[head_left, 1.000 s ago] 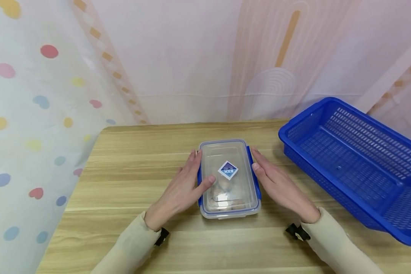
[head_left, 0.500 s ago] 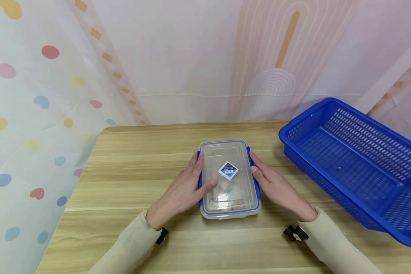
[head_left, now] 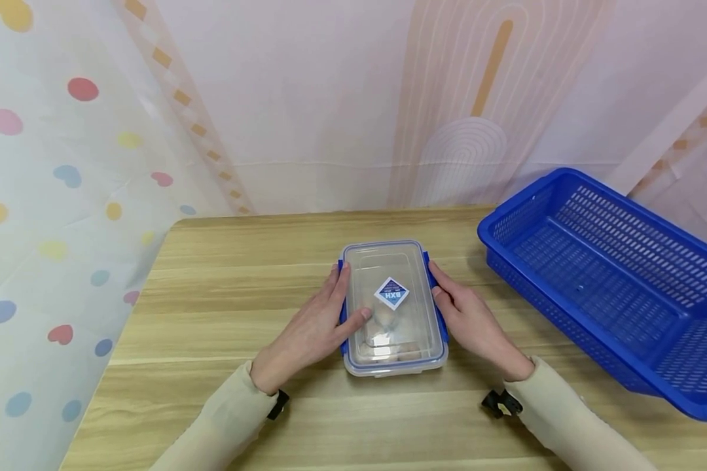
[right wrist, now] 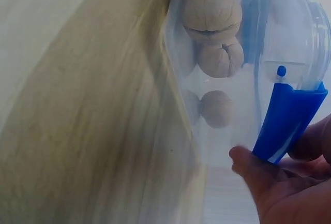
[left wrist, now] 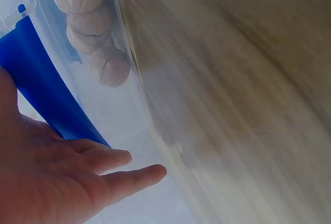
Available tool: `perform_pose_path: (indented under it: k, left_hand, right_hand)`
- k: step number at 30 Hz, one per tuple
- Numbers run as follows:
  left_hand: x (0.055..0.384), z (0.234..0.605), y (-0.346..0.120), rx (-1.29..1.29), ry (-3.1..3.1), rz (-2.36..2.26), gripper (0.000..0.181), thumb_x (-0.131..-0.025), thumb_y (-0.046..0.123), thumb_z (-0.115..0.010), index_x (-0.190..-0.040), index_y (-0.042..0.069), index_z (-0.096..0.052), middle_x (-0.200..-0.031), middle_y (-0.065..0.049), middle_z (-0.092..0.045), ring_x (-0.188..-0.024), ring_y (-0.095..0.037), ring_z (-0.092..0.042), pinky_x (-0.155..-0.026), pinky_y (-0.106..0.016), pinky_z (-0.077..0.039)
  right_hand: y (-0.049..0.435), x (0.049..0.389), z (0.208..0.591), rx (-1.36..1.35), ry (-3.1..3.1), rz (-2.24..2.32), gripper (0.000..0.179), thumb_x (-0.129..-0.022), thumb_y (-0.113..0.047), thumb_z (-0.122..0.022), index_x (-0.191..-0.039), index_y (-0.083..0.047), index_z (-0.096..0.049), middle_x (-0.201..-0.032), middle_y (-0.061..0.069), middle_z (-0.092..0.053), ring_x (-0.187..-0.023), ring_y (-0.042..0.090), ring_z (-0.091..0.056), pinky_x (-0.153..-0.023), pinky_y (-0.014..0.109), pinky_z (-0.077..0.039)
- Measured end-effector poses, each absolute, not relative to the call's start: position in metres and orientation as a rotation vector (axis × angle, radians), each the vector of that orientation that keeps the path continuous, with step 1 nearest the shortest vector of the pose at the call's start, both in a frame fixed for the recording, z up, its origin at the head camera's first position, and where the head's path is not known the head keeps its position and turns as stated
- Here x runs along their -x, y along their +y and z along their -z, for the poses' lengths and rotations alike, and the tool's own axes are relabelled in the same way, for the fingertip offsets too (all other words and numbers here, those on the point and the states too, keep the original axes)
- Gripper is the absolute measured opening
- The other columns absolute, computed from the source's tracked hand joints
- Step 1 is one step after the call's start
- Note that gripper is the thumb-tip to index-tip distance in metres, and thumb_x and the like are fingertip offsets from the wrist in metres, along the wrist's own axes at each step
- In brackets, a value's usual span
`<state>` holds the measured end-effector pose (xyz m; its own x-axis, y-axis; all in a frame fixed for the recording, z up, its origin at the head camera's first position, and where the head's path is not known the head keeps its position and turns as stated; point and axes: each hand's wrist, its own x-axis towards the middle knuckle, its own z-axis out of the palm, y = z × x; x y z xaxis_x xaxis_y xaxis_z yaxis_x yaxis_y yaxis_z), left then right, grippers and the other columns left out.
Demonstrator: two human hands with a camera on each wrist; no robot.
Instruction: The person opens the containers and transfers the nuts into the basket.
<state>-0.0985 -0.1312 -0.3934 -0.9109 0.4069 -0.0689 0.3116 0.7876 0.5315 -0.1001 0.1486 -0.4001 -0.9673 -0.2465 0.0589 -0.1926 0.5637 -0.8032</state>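
Note:
A clear lidded food container [head_left: 397, 353] with blue side latches stands on the wooden table, a diamond-shaped sticker [head_left: 392, 292] on its lid. Walnuts [right wrist: 213, 14] show through its wall in both wrist views. My left hand [head_left: 313, 327] lies along the left side, its fingers extended by the left latch [left wrist: 46, 74] and its thumb over the lid. On the opposite side, my right hand [head_left: 471, 320] pinches the right latch [right wrist: 290, 120] between thumb and fingers. In the right wrist view that latch slants outward from the container wall.
To the right, a blue perforated plastic basket [head_left: 565, 301] stands at an angle on the table [head_left: 235, 294]. Behind the table hangs a pale patterned curtain [head_left: 318, 98], with coloured dots at the left.
My right hand has moved left, from beside the container onto its right latch, and its fingers have bent more. The left hand and the container have stayed almost still.

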Motion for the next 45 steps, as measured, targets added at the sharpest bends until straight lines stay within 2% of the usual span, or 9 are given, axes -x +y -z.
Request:
perform_pose_path:
  k: [1, 3, 9, 13, 19, 25, 34, 43, 45]
  left_hand:
    - [0.098, 0.393, -0.131, -0.568, 2.795, -0.791, 0.092, -0.105, 0.056, -0.05, -0.166, 0.003, -0.006, -0.17, -0.027, -0.006, -0.152, -0.045, -0.024, -0.119, -0.06, -0.03]
    - [0.098, 0.394, -0.131, -0.563, 2.788, -0.797, 0.092, -0.105, 0.057, -0.05, -0.166, 0.004, -0.005, -0.17, -0.027, -0.006, -0.151, -0.046, -0.025, -0.119, -0.06, -0.03]
    - [0.098, 0.394, -0.13, -0.553, 2.774, -0.804, 0.092, -0.105, 0.058, -0.05, -0.166, 0.006, -0.004, -0.17, -0.025, -0.005, -0.151, -0.046, -0.025, -0.118, -0.06, -0.031]
    - [0.098, 0.394, -0.13, -0.551, 2.77, -0.81, 0.093, -0.105, 0.058, -0.05, -0.166, 0.007, -0.004, -0.17, -0.025, -0.005, -0.151, -0.046, -0.025, -0.118, -0.06, -0.031]
    - [0.098, 0.394, -0.13, -0.551, 2.774, -0.801, 0.093, -0.105, 0.058, -0.05, -0.166, 0.007, -0.003, -0.17, -0.025, -0.004, -0.152, -0.045, -0.024, -0.118, -0.06, -0.031]
    - [0.099, 0.393, -0.13, -0.555, 2.783, -0.795, 0.093, -0.105, 0.056, -0.051, -0.166, 0.006, -0.004, -0.17, -0.026, -0.005, -0.152, -0.045, -0.025, -0.118, -0.059, -0.032]
    - [0.099, 0.395, -0.13, -0.559, 2.783, -0.808, 0.093, -0.105, 0.056, -0.052, -0.166, 0.004, -0.005, -0.17, -0.026, -0.005, -0.152, -0.045, -0.024, -0.118, -0.059, -0.031]
    - [0.098, 0.393, -0.131, -0.565, 2.788, -0.791, 0.094, -0.105, 0.056, -0.053, -0.165, 0.003, -0.004, -0.17, -0.025, -0.005, -0.153, -0.043, -0.023, -0.119, -0.058, -0.031]
    - [0.098, 0.393, -0.131, -0.566, 2.789, -0.791, 0.094, -0.105, 0.056, -0.052, -0.165, 0.003, -0.004, -0.17, -0.025, -0.005, -0.153, -0.043, -0.022, -0.119, -0.058, -0.031]
  right_hand:
    - [0.149, 0.101, 0.4, 0.369, 2.726, 1.4, 0.049, -0.11, -0.01, -0.047, -0.157, -0.002, -0.04, -0.158, 0.017, -0.043, -0.079, 0.026, -0.062, -0.073, 0.036, -0.055]
    - [0.149, 0.101, 0.4, 0.352, 2.73, 1.424, 0.048, -0.109, -0.009, -0.049, -0.156, -0.001, -0.044, -0.155, 0.018, -0.047, -0.067, 0.019, -0.049, -0.058, 0.031, -0.043]
    - [0.152, 0.103, 0.401, 0.357, 2.748, 1.488, 0.045, -0.106, -0.006, -0.052, -0.15, 0.002, -0.051, -0.148, 0.019, -0.055, -0.098, 0.021, -0.062, -0.071, 0.022, -0.05]
    - [0.154, 0.107, 0.403, 0.373, 2.715, 1.534, 0.044, -0.104, -0.003, -0.054, -0.148, 0.005, -0.052, -0.145, 0.02, -0.057, -0.106, 0.022, -0.064, -0.079, 0.021, -0.054]
    - [0.158, 0.112, 0.403, 0.396, 2.646, 1.57, 0.047, -0.103, -0.003, -0.057, -0.149, 0.006, -0.051, -0.143, 0.023, -0.058, -0.117, 0.027, -0.066, -0.089, 0.031, -0.058]
    - [0.154, 0.114, 0.4, 0.34, 2.724, 1.528, 0.05, -0.096, 0.0, -0.061, -0.145, 0.004, -0.056, -0.128, 0.024, -0.069, -0.099, 0.024, -0.072, -0.076, 0.023, -0.058]
    - [0.148, 0.114, 0.402, 0.344, 2.888, 1.482, 0.05, -0.085, 0.004, -0.064, -0.135, 0.003, -0.066, -0.122, 0.018, -0.072, -0.074, 0.014, -0.062, -0.063, 0.017, -0.051]
    - [0.151, 0.113, 0.409, 0.264, 2.862, 1.502, 0.051, -0.086, 0.005, -0.062, -0.136, 0.002, -0.066, -0.116, 0.018, -0.075, -0.066, 0.014, -0.054, -0.057, 0.019, -0.043]
    - [0.153, 0.113, 0.408, 0.282, 2.831, 1.495, 0.051, -0.089, 0.004, -0.06, -0.14, 0.001, -0.063, -0.103, 0.016, -0.075, -0.064, 0.012, -0.051, -0.055, 0.02, -0.041]
